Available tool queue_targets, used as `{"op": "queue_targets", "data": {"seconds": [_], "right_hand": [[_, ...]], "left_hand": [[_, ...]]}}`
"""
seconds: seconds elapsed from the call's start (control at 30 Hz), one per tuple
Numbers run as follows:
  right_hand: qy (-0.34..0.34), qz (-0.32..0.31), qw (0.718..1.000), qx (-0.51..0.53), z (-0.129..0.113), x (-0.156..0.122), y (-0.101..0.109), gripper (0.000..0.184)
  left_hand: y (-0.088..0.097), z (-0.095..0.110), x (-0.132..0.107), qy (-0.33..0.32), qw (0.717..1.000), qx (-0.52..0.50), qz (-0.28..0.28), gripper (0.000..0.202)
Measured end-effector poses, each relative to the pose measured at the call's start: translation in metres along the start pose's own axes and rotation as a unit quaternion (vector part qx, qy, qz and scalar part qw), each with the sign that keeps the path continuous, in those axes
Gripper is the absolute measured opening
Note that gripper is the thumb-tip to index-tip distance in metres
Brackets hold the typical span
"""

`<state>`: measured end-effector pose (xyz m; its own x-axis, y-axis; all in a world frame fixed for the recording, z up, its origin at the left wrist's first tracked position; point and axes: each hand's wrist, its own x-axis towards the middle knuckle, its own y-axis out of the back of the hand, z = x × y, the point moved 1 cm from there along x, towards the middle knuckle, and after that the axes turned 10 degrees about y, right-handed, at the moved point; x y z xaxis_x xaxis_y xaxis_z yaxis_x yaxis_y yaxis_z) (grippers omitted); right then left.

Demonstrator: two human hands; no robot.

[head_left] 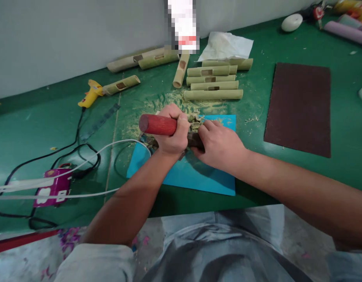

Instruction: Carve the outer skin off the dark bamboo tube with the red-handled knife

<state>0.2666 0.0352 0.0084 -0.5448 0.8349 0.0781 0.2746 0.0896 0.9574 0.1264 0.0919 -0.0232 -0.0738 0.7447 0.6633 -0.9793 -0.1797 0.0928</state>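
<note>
My left hand [172, 137] is closed around the thick red wooden handle [157, 124] of a tool; its working end is hidden behind my fingers. To its right, my right hand [217, 143] is closed on a dark brown, roughly cylindrical piece [195, 140], partly covered by both hands. I cannot make out exactly what that piece is. Both hands are over a bright blue sheet [210, 178] near the front edge of the green table. Pale green shavings [154, 103] lie scattered just beyond and beside my hands.
Several cut bamboo tubes [213, 94] with slots lie at the back, under a white tissue [226, 46]. A yellow glue gun [91, 94] lies left, its cord near a purple box [54, 187]. White cables [95, 194] cross there. A dark brown sheet [299, 109] lies right.
</note>
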Motion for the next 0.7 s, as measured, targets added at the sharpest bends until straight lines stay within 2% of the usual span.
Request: {"op": "queue_targets", "data": {"seconds": [0.27,0.4,0.53,0.7], "right_hand": [[-0.005,0.017,0.999,0.046,0.012,0.003,-0.004,0.029],[-0.014,0.011,0.998,0.061,0.014,0.002,-0.003,0.028],[-0.006,0.025,0.999,0.045,0.012,0.001,-0.004,0.028],[-0.005,0.033,0.999,0.038,0.011,-0.001,-0.008,0.026]], "left_hand": [[-0.001,0.001,0.003,0.005,1.0,-0.009,0.002,0.051],[0.0,0.004,-0.001,0.048,0.998,-0.027,-0.003,0.05],[0.001,0.005,-0.002,0.058,0.995,-0.063,0.051,0.04],[0.001,0.002,0.0,0.048,0.996,-0.047,0.063,0.035]]}}
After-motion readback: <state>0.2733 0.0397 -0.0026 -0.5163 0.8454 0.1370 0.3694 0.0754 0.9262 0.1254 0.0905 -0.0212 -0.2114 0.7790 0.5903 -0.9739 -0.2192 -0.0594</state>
